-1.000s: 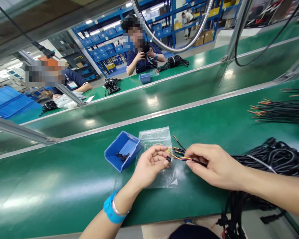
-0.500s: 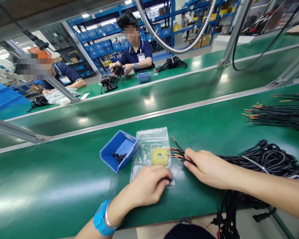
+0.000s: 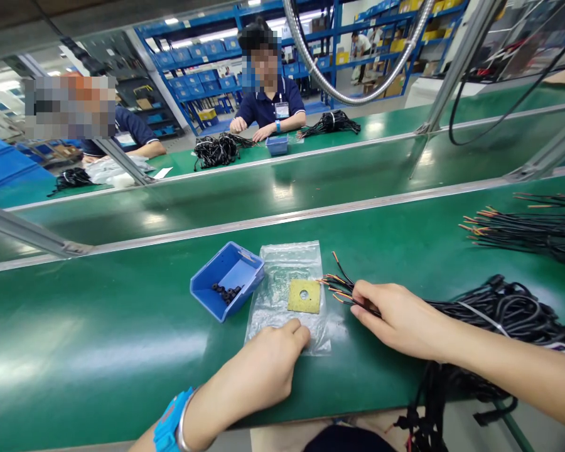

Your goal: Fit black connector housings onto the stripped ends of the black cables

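Observation:
My right hand is closed round several black cables, whose orange-tipped wire ends point left. Behind that hand the cables run into a tied black cable bundle. My left hand rests at the lower edge of a clear zip bag, fingers curled; whatever they may hold is hidden. On the bag lies a yellow square pad with a round hole. Left of the bag, a blue bin holds small black parts.
At the far right lie more black cables with orange ends. Some connectors hang over the bench's front edge. A metal rail crosses behind the bag. Across it, two people sit at another green bench with cable bundles.
My left hand has moved left and slightly down, away from the wire ends, its fingers more curled. My right hand still grips the cables. The co-worker opposite has put a cable bundle down.

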Tool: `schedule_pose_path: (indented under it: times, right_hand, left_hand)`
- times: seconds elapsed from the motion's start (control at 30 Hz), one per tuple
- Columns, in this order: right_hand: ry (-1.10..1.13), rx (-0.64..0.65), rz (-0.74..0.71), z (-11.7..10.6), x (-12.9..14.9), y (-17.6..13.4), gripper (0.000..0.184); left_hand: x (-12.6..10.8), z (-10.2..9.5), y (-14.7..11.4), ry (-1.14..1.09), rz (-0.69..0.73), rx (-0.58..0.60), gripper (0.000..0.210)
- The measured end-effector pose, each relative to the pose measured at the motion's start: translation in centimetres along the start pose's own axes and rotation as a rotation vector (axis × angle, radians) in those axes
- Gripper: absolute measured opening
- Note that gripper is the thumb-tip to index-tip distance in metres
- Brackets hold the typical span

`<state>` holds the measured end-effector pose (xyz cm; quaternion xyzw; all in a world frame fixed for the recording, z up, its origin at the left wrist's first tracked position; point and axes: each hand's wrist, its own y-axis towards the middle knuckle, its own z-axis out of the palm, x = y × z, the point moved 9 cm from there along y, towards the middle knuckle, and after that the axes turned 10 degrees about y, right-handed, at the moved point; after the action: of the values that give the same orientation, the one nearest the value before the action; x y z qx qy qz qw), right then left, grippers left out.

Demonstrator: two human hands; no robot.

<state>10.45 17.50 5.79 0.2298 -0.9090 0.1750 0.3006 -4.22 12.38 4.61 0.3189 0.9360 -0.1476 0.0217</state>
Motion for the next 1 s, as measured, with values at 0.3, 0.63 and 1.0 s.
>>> schedule_pose_path:
  times: [0.3, 0.63, 1.0]
  right_hand:
    - [-0.211, 0.155, 0.090, 0.6, -1.7, -0.7, 0.019]
    - [-0.306, 0.198, 0.179, -0.3, -3.5, -1.3, 0.024]
    - [0.220, -0.054, -0.155, -2.8, -0.4, -1.5, 0.015]
  left_hand:
    - [1.1, -1.8, 1.4, -0.452, 0.018, -0.263, 0.018]
    - [2.4, -2.9, 1.3, -0.612, -0.024, -0.397, 0.013]
    - [0.4, 2.0, 5.4, -1.807, -0.277, -0.197, 0.036]
